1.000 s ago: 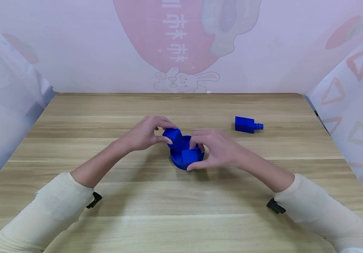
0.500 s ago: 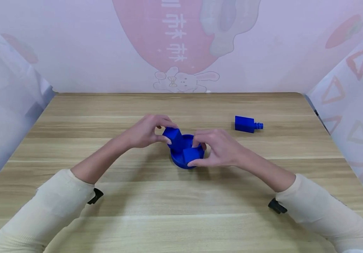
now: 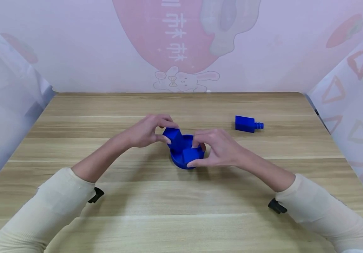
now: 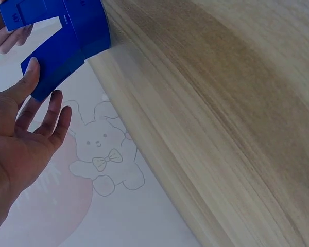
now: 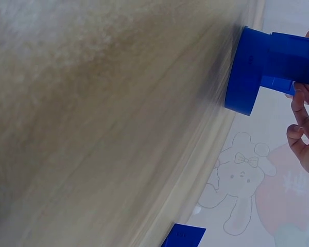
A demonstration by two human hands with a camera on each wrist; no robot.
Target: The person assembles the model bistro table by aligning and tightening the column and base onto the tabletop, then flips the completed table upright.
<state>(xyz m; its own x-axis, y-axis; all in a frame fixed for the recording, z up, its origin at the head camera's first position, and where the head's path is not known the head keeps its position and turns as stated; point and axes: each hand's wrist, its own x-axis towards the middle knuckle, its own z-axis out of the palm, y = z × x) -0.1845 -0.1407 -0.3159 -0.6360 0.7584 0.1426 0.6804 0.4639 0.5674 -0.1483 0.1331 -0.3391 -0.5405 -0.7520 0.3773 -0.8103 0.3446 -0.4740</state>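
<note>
A round, shallow blue dish point(image 3: 178, 162) sits mid-table with two blue blocks rising from it. On its left side, my left hand point(image 3: 145, 133) pinches a tilted blue block point(image 3: 172, 136) between thumb and fingers. The left wrist view shows this block point(image 4: 54, 69) slanting out from the dish point(image 4: 96, 28), thumb flat on its face. Over the right side, my right hand point(image 3: 219, 147) holds the other blue block point(image 3: 191, 154), thumb at its near edge and fingers curled behind. In the right wrist view that block point(image 5: 293, 57) stands out from the dish; its outer end is partly cut off.
A blue rectangular piece with a threaded stub point(image 3: 244, 124) lies at the back right of the wooden table point(image 3: 181, 203). Behind the table's far edge stands a pale printed backdrop point(image 3: 90, 49), with white sheets on both sides.
My right hand and its block have shifted slightly to the right over the dish in the last second. My left hand has barely moved, and its grip is the same.
</note>
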